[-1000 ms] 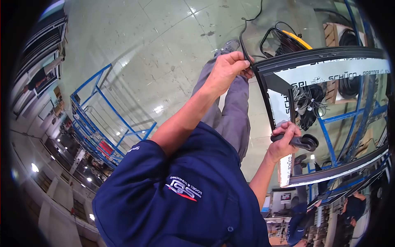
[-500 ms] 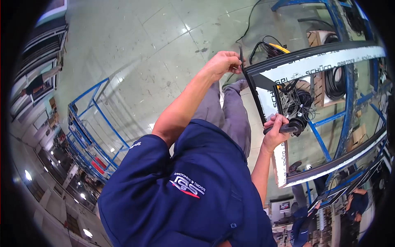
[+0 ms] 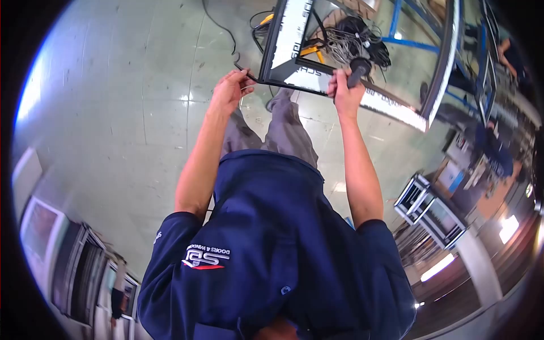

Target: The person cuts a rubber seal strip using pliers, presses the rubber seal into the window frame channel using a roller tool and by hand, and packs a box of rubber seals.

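My left hand pinches the end of a thin black gasket strip beside the near left corner of a window frame. The strip meets the outer edge of that corner. The frame is black with white printed protective film and stands in front of me. My right hand is closed around a black mallet, close against the frame's near side. Part of the mallet is hidden by my fingers.
Beyond the frame, a bundle of grey and black cables lies near a yellow object. Blue metal supports stand behind. A dark cable runs over the floor. Another person is at the right, near a black-and-white frame stack.
My view has turned, so the frame now lies ahead of me at the top. My left hand still pinches the strip by the corner, and my right hand keeps the mallet near the frame.
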Tool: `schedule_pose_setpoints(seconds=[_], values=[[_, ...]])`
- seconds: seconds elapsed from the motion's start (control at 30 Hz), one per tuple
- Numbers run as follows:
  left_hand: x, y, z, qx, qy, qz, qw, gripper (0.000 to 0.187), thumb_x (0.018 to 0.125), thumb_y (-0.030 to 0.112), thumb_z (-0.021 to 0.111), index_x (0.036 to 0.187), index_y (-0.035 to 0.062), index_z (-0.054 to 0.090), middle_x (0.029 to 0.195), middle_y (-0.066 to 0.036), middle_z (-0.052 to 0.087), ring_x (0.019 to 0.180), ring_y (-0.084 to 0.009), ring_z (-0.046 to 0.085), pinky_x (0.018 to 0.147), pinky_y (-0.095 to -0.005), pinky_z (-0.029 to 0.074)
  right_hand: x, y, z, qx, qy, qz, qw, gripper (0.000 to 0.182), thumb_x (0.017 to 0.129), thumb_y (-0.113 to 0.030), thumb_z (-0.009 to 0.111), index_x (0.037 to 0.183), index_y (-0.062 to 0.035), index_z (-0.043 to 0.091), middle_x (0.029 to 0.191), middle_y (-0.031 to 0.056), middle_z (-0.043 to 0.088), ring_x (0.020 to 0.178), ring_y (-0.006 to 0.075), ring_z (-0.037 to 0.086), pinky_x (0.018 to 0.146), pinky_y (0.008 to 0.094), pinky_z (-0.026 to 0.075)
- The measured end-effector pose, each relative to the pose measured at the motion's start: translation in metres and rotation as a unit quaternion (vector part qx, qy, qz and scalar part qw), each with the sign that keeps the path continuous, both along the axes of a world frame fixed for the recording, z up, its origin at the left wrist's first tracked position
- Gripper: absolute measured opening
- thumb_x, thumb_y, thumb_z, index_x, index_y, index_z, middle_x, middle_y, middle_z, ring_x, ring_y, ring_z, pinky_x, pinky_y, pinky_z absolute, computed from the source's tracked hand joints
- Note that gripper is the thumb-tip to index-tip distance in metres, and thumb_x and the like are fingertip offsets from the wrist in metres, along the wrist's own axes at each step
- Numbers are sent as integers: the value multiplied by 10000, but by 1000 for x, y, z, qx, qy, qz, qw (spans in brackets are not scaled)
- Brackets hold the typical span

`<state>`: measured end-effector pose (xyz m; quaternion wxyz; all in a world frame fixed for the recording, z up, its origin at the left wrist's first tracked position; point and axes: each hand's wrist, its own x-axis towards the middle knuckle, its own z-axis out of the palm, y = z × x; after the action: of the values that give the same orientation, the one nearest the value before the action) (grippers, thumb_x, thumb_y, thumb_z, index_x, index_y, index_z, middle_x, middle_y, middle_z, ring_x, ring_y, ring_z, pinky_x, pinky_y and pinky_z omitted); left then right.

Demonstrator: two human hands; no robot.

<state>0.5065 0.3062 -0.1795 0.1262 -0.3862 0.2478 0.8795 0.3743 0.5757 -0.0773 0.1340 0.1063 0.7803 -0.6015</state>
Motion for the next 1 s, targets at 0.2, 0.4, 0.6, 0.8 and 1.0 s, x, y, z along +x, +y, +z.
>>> schedule_pose_setpoints(seconds=[0.2, 0.4, 0.6, 0.8, 1.0], values=[[-6, -13, -18, 53, -4, 0, 999, 176, 941, 195, 644, 1056, 62, 637, 909, -38, 635, 837, -171, 623, 770, -355, 520, 6, -1, -8, -49, 38, -66, 996, 262, 922, -239, 660, 843, 10, 654, 670, 59, 632, 488, 100, 588, 438, 236, 462], [-23, -36, 3, -38, -13, 64, 997, 216, 922, 216, 669, 1073, 64, 636, 890, -32, 622, 844, -181, 593, 768, -364, 506, 23, -7, -6, -21, 86, -60, 994, 286, 943, -258, 664, 917, 24, 697, 717, 40, 661, 565, 82, 591, 523, 222, 467], [-56, -97, 18, -64, 51, 72, 994, 174, 956, 181, 628, 1090, 69, 627, 920, -29, 620, 845, -183, 584, 746, -358, 504, 117, -40, -12, 68, -75, 50, 994, 269, 950, -247, 649, 1027, 2, 718, 822, 36, 692, 615, 63, 568, 563, 223, 440], [-88, -81, 39, -83, 126, -225, 963, 299, 909, 149, 696, 1176, 54, 601, 931, -33, 654, 833, -174, 645, 738, -338, 518, 163, -129, -10, -75, -107, -162, 978, 218, 942, -162, 653, 1043, 22, 710, 843, 62, 698, 557, 51, 526, 506, 223, 407], [-87, -44, 43, -195, 153, -285, 926, 308, 886, 56, 667, 1182, 4, 600, 906, -23, 648, 795, -84, 608, 678, -228, 490, 145, -164, 14, 6, -100, -213, 972, 248, 961, -168, 626, 1102, 23, 698, 919, 66, 705, 602, 54, 543, 543, 208, 403]])
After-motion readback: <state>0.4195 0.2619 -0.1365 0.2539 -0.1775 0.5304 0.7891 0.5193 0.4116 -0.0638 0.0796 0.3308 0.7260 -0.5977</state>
